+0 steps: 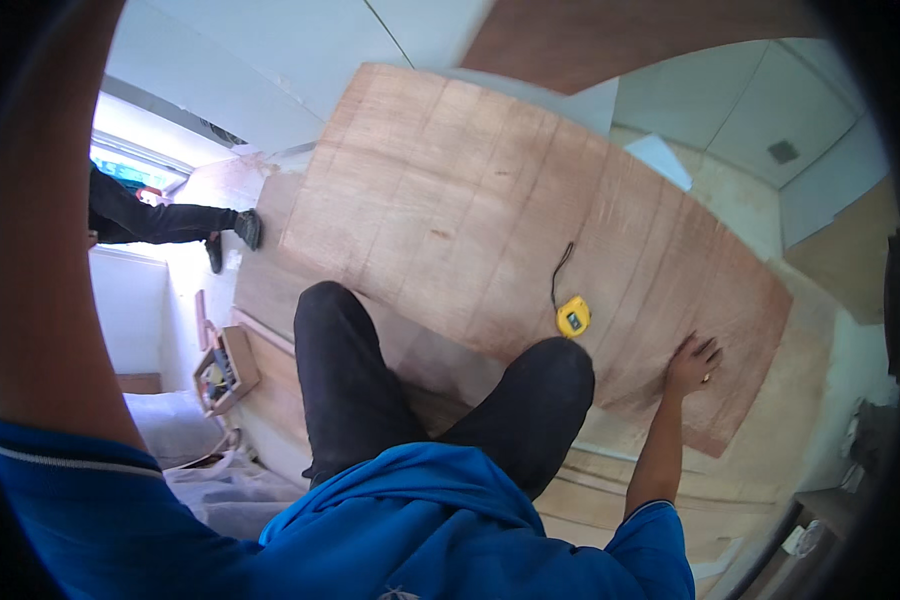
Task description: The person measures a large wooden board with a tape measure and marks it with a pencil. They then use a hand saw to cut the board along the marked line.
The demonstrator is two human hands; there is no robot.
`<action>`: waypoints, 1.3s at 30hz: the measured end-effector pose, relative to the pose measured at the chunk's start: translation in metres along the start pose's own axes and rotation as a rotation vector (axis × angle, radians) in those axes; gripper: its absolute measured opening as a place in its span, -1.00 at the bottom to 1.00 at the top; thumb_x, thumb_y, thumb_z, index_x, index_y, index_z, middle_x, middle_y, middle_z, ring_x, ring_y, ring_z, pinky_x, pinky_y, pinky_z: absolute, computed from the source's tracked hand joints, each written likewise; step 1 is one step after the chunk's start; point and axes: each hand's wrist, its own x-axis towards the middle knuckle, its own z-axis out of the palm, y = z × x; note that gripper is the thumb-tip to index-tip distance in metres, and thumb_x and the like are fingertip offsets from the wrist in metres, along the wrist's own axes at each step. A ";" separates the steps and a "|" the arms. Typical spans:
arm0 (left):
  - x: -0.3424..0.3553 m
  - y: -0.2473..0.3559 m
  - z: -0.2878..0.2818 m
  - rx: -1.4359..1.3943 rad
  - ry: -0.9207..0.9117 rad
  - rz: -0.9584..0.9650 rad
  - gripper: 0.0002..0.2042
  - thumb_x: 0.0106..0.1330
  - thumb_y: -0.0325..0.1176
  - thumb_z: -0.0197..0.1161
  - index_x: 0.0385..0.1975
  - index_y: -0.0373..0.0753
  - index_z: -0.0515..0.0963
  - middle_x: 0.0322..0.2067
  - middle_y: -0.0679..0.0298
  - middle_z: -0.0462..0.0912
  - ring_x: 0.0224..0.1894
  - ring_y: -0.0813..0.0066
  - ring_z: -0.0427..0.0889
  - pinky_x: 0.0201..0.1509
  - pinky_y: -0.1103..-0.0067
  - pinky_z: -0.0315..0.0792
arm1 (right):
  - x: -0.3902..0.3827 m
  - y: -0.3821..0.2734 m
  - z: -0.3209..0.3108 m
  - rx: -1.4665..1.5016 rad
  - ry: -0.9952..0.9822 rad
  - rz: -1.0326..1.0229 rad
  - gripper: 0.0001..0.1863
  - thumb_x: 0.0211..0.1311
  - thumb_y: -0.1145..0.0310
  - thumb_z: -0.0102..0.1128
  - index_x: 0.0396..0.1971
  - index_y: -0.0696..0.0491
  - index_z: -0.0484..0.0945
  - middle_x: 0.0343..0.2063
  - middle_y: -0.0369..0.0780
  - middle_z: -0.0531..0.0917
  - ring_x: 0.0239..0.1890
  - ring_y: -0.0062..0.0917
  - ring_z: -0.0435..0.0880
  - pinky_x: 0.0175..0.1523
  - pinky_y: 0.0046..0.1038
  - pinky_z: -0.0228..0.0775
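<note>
A large sheet of pale reddish plywood (420,190) lies beneath me, where my dark-trousered knees rest. My right hand (698,362) is pressed on it near its right end, fingers apart, holding nothing. A yellow tape measure (572,316) with a black strap lies on the sheet between my right knee and that hand. My left arm rises along the left side of the view; its hand is out of sight above.
At the left, another person's legs (175,222) in dark trousers and shoes stand near a bright window. Below them sit a wooden box (240,365) holding small items and some plastic-covered material (195,430). Dark objects (860,440) line the right wall.
</note>
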 end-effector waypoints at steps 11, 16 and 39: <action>-0.172 0.014 -0.113 0.082 0.149 0.163 -0.64 0.32 -0.24 0.39 0.01 -0.32 0.61 -0.25 0.05 0.69 -0.27 0.13 0.69 -0.21 0.31 0.54 | -0.045 -0.180 -0.131 0.889 -0.369 -0.325 -0.41 0.48 0.09 0.24 0.34 0.13 0.47 0.37 -0.04 0.49 0.34 -0.23 0.54 0.39 -0.23 0.37; -0.262 0.024 -0.084 0.174 0.019 0.057 -0.63 0.19 -0.24 0.49 -0.04 -0.22 0.63 -0.36 0.19 0.60 -0.43 0.21 0.60 -0.37 0.39 0.45 | -0.151 -0.327 -0.285 1.923 -0.976 -0.692 0.15 0.12 -0.43 0.34 0.55 -0.03 0.13 0.48 -0.09 0.32 0.41 -0.10 0.43 0.39 0.06 0.44; -0.702 0.023 -0.055 0.333 -0.735 -1.238 -0.68 0.45 -0.16 0.22 -0.05 -0.30 0.65 0.04 -0.07 0.67 0.04 -0.16 0.63 0.29 0.19 0.46 | -0.268 -0.414 -0.107 1.845 -1.482 0.625 -0.41 0.40 0.45 0.07 0.40 0.19 0.26 0.34 -0.01 0.49 0.36 -0.09 0.50 0.50 0.06 0.28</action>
